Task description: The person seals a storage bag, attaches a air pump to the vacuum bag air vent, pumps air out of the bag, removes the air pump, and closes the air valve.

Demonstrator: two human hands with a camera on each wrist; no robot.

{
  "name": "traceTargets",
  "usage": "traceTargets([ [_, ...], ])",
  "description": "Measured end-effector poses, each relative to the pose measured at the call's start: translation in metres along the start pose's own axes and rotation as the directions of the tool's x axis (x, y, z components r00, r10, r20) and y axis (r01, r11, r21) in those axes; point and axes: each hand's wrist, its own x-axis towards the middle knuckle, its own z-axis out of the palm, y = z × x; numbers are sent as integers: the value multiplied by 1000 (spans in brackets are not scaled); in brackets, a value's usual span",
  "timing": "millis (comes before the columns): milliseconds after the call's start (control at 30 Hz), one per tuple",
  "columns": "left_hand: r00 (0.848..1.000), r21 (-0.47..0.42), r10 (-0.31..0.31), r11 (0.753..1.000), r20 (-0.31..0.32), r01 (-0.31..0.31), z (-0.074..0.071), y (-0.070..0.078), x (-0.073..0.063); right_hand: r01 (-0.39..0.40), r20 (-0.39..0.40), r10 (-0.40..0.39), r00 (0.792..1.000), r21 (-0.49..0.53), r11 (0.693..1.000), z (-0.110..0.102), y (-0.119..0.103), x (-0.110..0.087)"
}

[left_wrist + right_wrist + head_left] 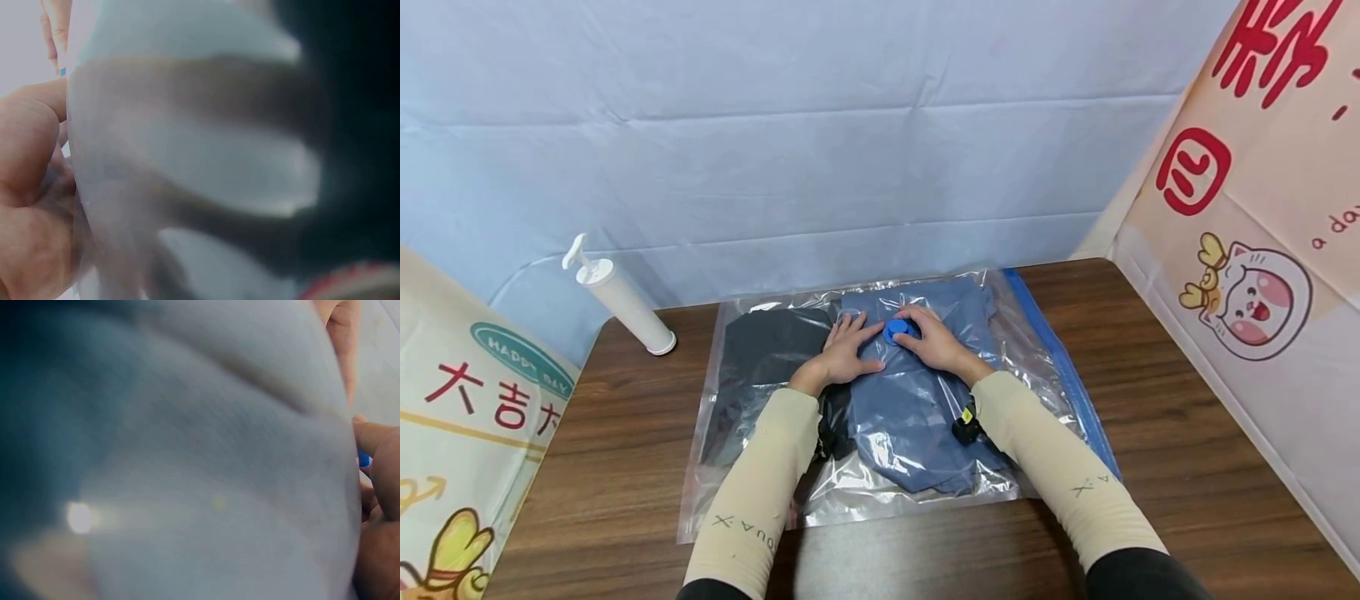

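A clear plastic vacuum storage bag (850, 505) lies flat on the table, with folded blue clothing (891, 408) and dark clothing (775, 346) inside. Near its middle is a round blue valve cap (896, 330). My right hand (936, 340) holds this cap between thumb and fingers. Spread out, my left hand (844, 354) rests on the bag just left of the cap. Shiny film fills most of both wrist views; a sliver of blue cap (364, 459) shows beside the right thumb.
A white hand pump (625, 304) stands at the table's back left corner. The bag's blue zip edge (1060, 367) runs along its right side. Brown wooden table (1180, 417) surrounds the bag, with a pale cloth (820, 167) hung behind and printed cloths at both sides.
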Motion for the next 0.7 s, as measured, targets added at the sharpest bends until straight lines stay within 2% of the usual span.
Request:
traceTargets([
  [233, 1000, 1, -20, 1000, 1, 20, 1, 1, -1, 47, -8, -46, 999, 106, 993, -4, 1, 1],
  [700, 1000, 18, -7, 1000, 8, 7, -1, 2, -1, -25, 31, 20, 999, 175, 984, -18, -19, -1],
])
